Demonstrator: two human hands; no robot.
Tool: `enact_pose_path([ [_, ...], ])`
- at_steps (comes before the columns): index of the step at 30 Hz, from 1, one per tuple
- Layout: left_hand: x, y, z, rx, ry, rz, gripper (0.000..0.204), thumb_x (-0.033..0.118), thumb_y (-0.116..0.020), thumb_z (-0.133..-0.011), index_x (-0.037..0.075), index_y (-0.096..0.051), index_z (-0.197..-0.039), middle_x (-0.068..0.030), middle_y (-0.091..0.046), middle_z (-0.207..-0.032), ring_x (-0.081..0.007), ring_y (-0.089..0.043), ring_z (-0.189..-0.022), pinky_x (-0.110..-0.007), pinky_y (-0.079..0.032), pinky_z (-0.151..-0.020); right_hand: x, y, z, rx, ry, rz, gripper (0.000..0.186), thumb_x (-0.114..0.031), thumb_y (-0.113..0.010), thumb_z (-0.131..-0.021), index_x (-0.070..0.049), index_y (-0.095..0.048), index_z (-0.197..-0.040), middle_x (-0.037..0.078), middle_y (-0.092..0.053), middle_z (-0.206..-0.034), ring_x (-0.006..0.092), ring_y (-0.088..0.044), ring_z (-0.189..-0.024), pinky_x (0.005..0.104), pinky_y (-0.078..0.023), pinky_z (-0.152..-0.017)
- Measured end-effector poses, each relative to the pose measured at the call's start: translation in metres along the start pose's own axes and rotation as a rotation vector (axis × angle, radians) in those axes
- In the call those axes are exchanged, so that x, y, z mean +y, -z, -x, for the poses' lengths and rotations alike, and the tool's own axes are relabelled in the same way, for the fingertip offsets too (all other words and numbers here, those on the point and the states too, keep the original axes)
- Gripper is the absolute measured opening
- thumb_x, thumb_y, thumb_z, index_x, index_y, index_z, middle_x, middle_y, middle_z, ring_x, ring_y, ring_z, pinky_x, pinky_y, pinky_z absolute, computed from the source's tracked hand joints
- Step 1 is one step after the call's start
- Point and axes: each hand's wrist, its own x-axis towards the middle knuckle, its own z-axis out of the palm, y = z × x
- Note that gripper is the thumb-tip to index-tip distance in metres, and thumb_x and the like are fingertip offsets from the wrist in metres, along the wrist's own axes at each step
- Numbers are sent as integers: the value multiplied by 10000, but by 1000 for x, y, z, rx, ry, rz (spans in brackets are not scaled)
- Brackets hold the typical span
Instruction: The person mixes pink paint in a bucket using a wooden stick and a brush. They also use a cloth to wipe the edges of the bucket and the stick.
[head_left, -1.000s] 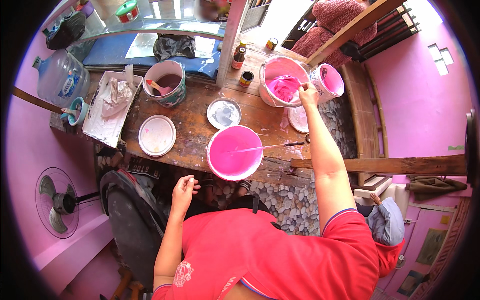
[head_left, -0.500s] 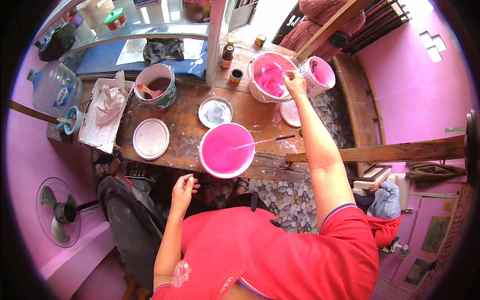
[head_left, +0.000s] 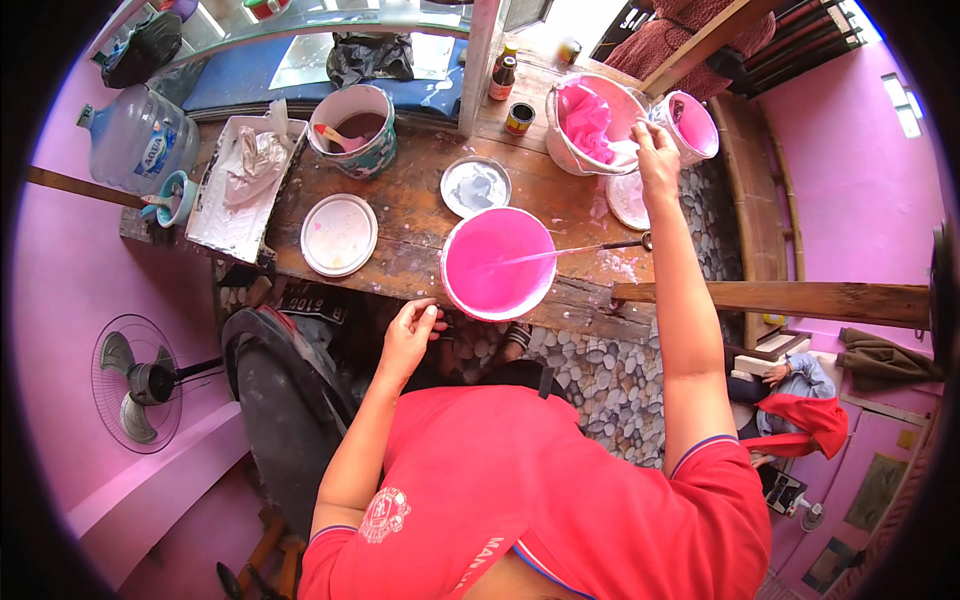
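The left hand (head_left: 408, 338), half-open and empty, hovers by the wooden table's (head_left: 400, 270) front edge. There, a rod (head_left: 590, 249) in a pail (head_left: 487, 316) points right. Beyond, a bucket (head_left: 568, 152) stands upright near the right edge; the outstretched right hand (head_left: 655, 160) meets its rim, grip unclear. Pink wall (head_left: 840, 150) behind.

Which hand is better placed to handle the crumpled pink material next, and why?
Likely the right hand: it is at the rim of the bucket containing the pink material. The left hand is by the table's near edge, farther away.
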Motion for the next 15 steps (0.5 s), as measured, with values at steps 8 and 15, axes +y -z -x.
enact_pose_path([
  [8, 15, -14, -23, -22, -104, 27, 405, 291, -657, -1014, -18, -601, -1270, -95, -709, -1027, -158, -707, -923, -296, -579, -773, -11, 49, 155, 1, -206, -467, 608, -533, -329, -1096, -16, -540, -1337, 10, -591, -889, 105, -550, -736, 255, -436, -685],
  [15, 29, -21, -37, -7, -105, -68, 323, 291, -719, -970, 8, -593, -1062, -78, -693, -923, -136, -698, -813, -287, -584, -657, 0, 19, 222, -253, -145, -248, 644, -197, -680, -1002, -19, -358, -1530, -14, -542, -903, 50, -523, -741, 194, -473, -666],
])
